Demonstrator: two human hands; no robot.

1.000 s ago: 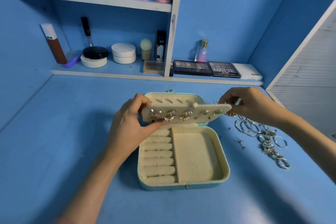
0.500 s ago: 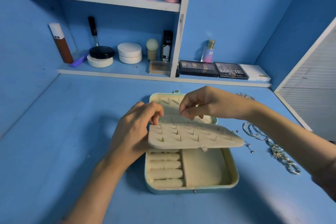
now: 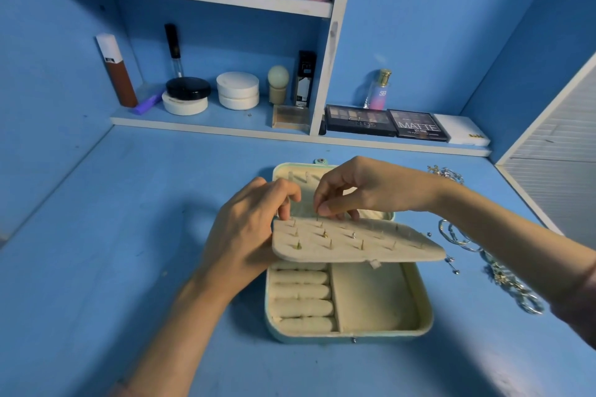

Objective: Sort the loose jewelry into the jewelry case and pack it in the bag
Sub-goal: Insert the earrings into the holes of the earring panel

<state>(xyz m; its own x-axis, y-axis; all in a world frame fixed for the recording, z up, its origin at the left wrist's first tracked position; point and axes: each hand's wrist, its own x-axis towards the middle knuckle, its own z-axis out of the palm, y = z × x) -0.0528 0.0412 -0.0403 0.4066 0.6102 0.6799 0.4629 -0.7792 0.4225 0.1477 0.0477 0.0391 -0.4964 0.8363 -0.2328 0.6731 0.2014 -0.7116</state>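
Note:
A mint jewelry case (image 3: 419,332) lies open on the blue desk, with cream ring rolls (image 3: 301,293) at its left and a bare compartment at its right. Above it, the cream earring panel (image 3: 354,243) lies flat, back side up, with several earring posts sticking out. My left hand (image 3: 245,232) grips the panel's left end. My right hand (image 3: 364,190) pinches something small at the panel's far edge; what it is I cannot tell. Loose silver rings and chains (image 3: 503,277) lie on the desk to the right of the case.
A low shelf (image 3: 290,134) at the back carries jars, bottles and eyeshadow palettes (image 3: 359,121). A higher shelf holds pink pots and tubes. More jewelry (image 3: 446,172) lies at the back right. A white slatted surface (image 3: 554,145) borders the desk on the right.
The earring panel went from upright, earrings facing me, to flat with its posts up. My right hand came from the jewelry pile to the panel's far edge.

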